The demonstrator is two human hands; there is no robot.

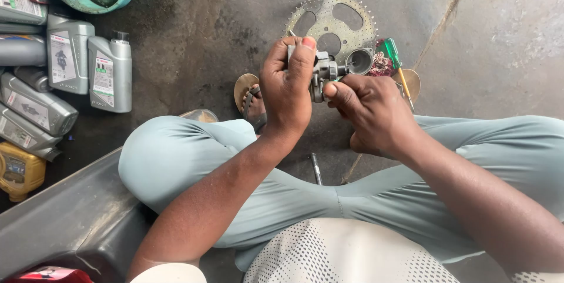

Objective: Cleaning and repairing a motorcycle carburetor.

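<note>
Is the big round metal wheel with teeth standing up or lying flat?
Lying flat. The round toothed metal sprocket rests face up on the grey concrete floor, its holes and teeth all showing from above.

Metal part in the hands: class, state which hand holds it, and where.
Both hold the metal part: left hand wraps its left end, right hand grips its lower right side.

Sprocket [331, 24] lies on floor [499, 36] beyond both hands; screwdriver [398, 68] to its right; oil bottles [88, 66] far left.
</note>
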